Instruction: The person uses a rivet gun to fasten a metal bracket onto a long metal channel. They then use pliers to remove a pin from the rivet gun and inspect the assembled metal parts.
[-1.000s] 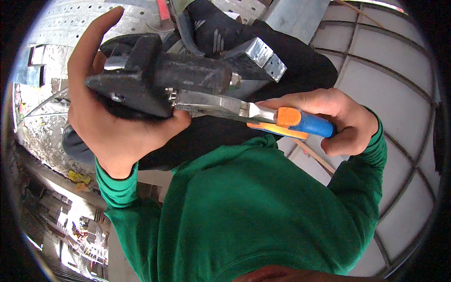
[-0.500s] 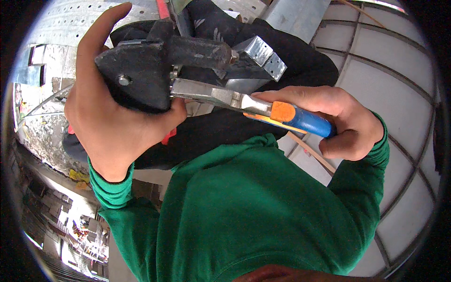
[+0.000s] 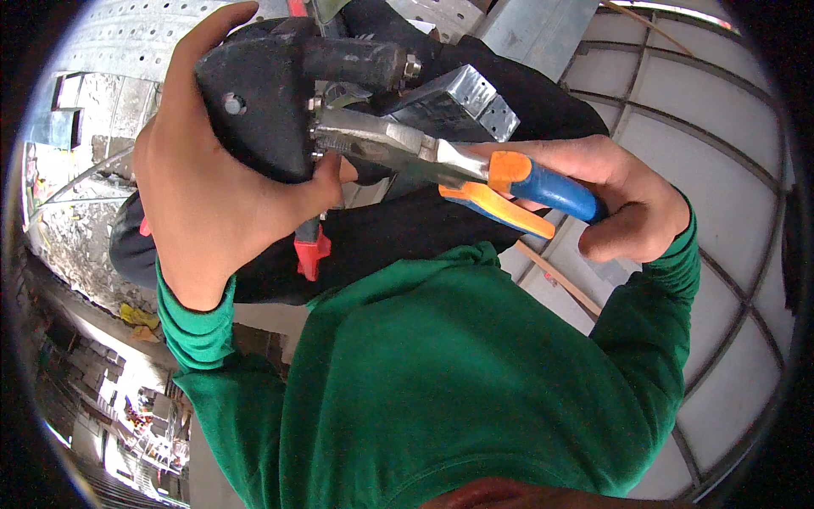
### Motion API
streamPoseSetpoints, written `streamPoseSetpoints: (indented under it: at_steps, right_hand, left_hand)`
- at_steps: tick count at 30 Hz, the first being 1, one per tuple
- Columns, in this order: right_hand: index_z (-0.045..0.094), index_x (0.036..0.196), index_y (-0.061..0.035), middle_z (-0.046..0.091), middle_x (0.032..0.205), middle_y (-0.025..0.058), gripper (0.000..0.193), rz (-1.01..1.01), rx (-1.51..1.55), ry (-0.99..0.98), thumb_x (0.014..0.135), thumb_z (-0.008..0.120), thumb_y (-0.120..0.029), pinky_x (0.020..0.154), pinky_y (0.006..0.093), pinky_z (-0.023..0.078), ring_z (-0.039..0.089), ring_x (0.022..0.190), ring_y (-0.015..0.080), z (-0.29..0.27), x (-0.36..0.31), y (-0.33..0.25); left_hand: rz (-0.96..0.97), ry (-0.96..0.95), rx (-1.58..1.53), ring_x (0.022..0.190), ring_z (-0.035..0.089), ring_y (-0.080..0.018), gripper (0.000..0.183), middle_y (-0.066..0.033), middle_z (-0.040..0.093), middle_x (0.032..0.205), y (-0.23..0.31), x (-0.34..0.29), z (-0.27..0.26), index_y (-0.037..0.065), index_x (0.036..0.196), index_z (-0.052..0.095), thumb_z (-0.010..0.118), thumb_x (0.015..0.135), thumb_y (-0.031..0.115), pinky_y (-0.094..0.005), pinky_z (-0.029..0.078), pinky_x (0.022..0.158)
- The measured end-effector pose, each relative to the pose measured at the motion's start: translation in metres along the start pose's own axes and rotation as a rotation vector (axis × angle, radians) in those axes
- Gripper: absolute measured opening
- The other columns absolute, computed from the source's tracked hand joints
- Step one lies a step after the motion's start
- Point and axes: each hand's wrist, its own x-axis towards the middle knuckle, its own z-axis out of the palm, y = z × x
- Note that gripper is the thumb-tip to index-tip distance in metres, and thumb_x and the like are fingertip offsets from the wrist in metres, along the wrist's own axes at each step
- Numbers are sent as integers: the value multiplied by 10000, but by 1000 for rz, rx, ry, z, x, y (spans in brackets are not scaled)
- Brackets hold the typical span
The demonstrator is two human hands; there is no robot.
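Note:
My left hand [image 3: 229, 204] is wrapped round a black housing [image 3: 254, 102], with the index finger stretched along its far side and the thumb under its right side. A short black cylinder [image 3: 352, 64] juts right from the housing and ends in a nut. Small bolts line the housing's right face. In my right hand [image 3: 627, 199] are combination pliers [image 3: 551, 188] with blue and orange handles. Their jaws reach left to the lower bolts and seem to touch one; the exact grip is hidden. The handles stand slightly apart.
Behind the pliers is a shiny, holed metal bracket [image 3: 462, 106], over my black-trousered legs [image 3: 551, 106]. A red-ended part [image 3: 312, 254] hangs below the housing. Perforated metal planking [image 3: 127, 42] lies far left, pale panels with dark framing [image 3: 704, 144] to the right.
The housing has risen a little and shifted right with my left hand. The pliers' handles have spread further apart. The red-ended part below the housing now shows more fully.

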Motion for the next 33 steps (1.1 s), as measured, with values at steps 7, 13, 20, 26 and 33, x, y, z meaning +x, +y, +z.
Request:
streamPoseSetpoints:
  at_steps: [7,13,20,26,33]
  right_hand:
    - [371,1406,135,621,1173,166,957,224,53,60,488,543,-77,947,276,452,606,993,193,1,5,-17]
    - [399,1390,118,575,1285,212,926,102,-135,4,488,519,-51,1004,311,416,584,1087,228,-2,6,-14]
    - [450,1376,58,493,1400,228,939,-17,-399,67,438,475,46,1097,358,317,521,1234,339,5,5,-5]
    - [448,1383,46,489,1406,220,907,38,-391,30,477,490,48,1125,381,289,482,1293,326,-6,5,-1]
    - [442,1384,26,459,1432,206,811,99,-167,-102,606,602,-139,1152,438,247,408,1358,332,25,24,44]
  left_hand:
    - [-99,-136,-69,909,659,-203,835,-108,678,1027,-5,2,-1,73,1306,518,792,517,85,-324,522,843]
    - [-67,-179,5,914,674,-272,828,-155,679,1006,-11,3,1,64,1289,519,799,511,111,-351,518,838]
    - [-155,-319,4,912,680,-297,819,-166,682,985,-18,8,3,31,1274,515,803,514,130,-359,519,825]
    - [-193,-355,-47,895,686,-300,803,-166,685,958,-7,10,10,29,1258,527,800,510,134,-362,525,823]
    - [-307,-478,17,756,672,-403,831,-215,670,771,-20,-19,1,4,1169,550,833,477,367,-486,544,675]
